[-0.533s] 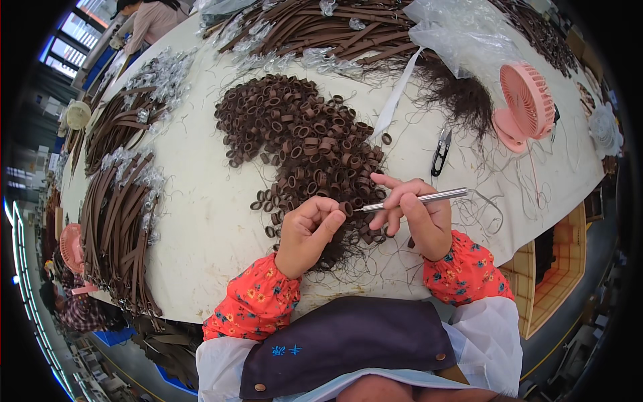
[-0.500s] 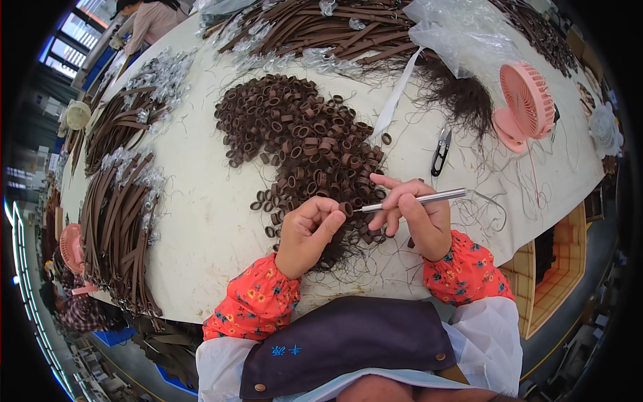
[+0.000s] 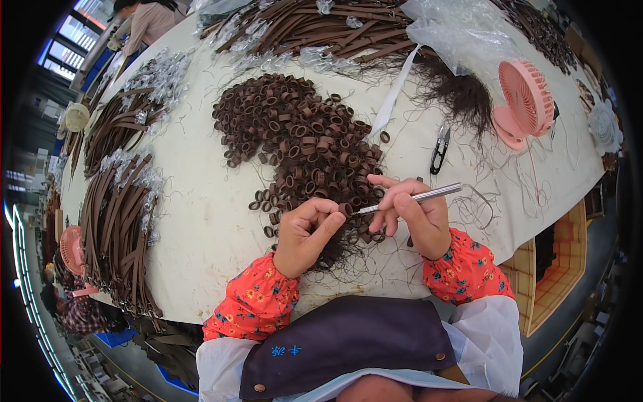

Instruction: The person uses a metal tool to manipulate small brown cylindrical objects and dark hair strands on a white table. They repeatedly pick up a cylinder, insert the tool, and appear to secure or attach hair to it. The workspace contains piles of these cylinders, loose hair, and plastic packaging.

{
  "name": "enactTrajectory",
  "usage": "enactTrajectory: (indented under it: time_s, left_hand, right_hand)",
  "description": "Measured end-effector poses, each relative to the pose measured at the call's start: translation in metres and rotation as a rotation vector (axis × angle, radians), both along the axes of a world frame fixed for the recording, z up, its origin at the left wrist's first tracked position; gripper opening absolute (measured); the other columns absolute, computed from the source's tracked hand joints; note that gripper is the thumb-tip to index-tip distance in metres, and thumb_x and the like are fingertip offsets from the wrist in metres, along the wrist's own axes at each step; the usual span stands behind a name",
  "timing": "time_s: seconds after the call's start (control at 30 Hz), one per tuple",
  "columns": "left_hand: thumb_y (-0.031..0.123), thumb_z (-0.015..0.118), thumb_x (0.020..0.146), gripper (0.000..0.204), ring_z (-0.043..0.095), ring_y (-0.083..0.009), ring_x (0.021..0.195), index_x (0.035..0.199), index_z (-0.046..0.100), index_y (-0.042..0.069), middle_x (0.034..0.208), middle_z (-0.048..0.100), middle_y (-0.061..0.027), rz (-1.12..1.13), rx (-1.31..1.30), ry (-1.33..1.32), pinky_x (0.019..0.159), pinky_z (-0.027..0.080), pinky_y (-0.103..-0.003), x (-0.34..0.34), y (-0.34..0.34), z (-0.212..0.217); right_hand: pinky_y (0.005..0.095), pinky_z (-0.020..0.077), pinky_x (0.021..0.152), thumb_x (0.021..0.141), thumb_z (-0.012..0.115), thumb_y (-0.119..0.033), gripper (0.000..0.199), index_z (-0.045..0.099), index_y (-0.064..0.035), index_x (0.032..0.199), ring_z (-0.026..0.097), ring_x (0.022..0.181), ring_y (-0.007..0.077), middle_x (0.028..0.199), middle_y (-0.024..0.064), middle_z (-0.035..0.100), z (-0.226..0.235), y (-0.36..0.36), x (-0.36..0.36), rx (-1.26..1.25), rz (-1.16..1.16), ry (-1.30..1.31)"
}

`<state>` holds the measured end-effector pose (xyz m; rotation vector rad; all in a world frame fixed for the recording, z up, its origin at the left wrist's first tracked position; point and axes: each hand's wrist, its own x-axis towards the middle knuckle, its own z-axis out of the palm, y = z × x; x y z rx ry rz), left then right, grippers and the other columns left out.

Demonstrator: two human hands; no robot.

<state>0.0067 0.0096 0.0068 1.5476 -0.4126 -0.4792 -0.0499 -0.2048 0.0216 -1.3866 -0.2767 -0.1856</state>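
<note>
While the left hand (image 3: 305,234) pinches a small brown ring (image 3: 344,209) and the right hand (image 3: 412,218) grips a metal tool (image 3: 418,197) touching it, the cream tabletop (image 3: 201,208) carries a ring heap (image 3: 301,144), brown strap bundles (image 3: 117,221), black snips (image 3: 439,147) and a pink fan (image 3: 526,100).

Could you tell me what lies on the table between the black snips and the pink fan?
Only bare table with a few loose threads lies between the snips and the fan, in the head view.
</note>
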Motion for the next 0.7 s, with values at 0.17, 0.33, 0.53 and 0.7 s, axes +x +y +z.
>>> enactTrajectory:
  time_s: [0.17,0.33,0.53,0.7]
  left_hand:
    - [0.002,0.069,0.078,0.009,0.051,-0.0132,0.067,0.081,0.061,0.006,0.089,0.062,-0.0042,0.176,0.17,-0.591,0.061,0.039,-0.026,0.017,0.001,0.001]
    - [0.002,0.068,0.07,0.013,0.053,-0.0255,0.085,0.079,0.06,0.009,0.095,0.06,-0.0044,0.282,0.528,-0.903,0.081,0.039,-0.037,0.025,0.005,0.01]
    - [0.011,0.075,0.071,0.014,0.049,-0.0215,0.08,0.083,0.067,0.012,0.082,0.054,-0.0018,-0.179,0.568,-0.824,0.073,0.035,-0.032,0.019,0.009,0.024]
    - [0.011,0.073,0.076,0.011,0.049,-0.0227,0.081,0.085,0.067,0.01,0.081,0.054,-0.0011,-0.195,0.555,-0.853,0.072,0.035,-0.035,0.015,0.006,0.009]
  right_hand:
    - [0.042,0.0395,0.101,0.102,0.043,-0.021,0.025,0.056,-0.0005,0.098,0.062,0.063,0.0145,0.061,0.0024,0.055,0.001,-0.002,0.002,0.072,-0.097,-0.011]
    - [0.0319,0.05,0.075,0.102,0.043,-0.021,0.027,0.056,0.0024,0.1,0.06,0.062,0.015,0.064,0.0057,0.056,0.002,-0.001,0.0,0.124,-0.115,0.048]
    - [0.0277,0.0497,0.063,0.102,0.043,-0.021,0.028,0.056,0.0034,0.101,0.059,0.062,0.0149,0.066,0.0061,0.055,0.002,0.001,-0.001,0.141,-0.12,0.076]
    - [0.0277,0.0497,0.064,0.102,0.043,-0.021,0.027,0.056,0.0029,0.102,0.059,0.064,0.0142,0.067,0.0056,0.055,0.002,0.001,-0.002,0.149,-0.123,0.078]
